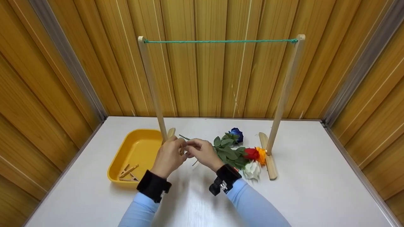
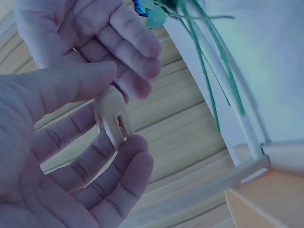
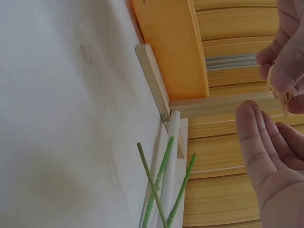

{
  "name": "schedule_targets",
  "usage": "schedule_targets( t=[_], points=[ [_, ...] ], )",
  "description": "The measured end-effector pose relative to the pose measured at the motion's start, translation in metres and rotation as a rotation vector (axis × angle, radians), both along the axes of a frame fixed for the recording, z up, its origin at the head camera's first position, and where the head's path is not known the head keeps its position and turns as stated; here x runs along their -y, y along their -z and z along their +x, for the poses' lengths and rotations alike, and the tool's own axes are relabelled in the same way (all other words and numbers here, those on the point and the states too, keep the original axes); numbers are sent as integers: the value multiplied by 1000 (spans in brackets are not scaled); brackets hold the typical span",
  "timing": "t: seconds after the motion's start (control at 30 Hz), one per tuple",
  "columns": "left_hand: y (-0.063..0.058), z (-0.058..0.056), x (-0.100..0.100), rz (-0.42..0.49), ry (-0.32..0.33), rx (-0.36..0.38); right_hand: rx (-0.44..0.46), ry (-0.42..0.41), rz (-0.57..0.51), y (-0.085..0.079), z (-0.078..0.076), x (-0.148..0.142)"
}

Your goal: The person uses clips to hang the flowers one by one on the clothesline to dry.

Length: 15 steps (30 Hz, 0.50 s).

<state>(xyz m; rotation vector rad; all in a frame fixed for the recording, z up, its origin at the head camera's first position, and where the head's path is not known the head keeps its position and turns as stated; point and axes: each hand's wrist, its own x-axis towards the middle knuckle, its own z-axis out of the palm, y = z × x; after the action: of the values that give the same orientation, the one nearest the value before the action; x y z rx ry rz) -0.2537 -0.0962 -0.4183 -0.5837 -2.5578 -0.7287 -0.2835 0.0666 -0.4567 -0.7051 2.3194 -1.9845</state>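
My left hand (image 1: 169,156) pinches a wooden clothespin (image 2: 113,116) between thumb and fingers, raised above the table just left of centre. Close beside it is my right hand (image 1: 205,153), its fingertips right by the clothespin; its fingers look extended and loosely bent in the right wrist view, with nothing gripped. Artificial roses lie to the right of the hands: a blue rose (image 1: 236,135), a red rose (image 1: 251,153), an orange rose (image 1: 261,155) and a white rose (image 1: 252,170). Their green stems (image 3: 153,187) point left, partly hidden behind the right hand.
A yellow tray (image 1: 143,151) at the left holds several clothespins (image 1: 128,171). Behind the hands stands a wooden frame, its left post (image 1: 151,82) and right post (image 1: 285,94) joined on top by a green cord (image 1: 217,41). Wood-patterned walls enclose the white table (image 1: 315,176).
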Motion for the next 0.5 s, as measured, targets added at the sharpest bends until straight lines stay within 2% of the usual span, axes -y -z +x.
schedule_targets(
  t=[0.27,0.5],
  points=[
    [8,5,-17,70,11,-66,35,-50,-26,-7,3,-24],
    [21,12,-31,96,-3,-120,97,-97,-41,-2,15,-41]
  ],
)
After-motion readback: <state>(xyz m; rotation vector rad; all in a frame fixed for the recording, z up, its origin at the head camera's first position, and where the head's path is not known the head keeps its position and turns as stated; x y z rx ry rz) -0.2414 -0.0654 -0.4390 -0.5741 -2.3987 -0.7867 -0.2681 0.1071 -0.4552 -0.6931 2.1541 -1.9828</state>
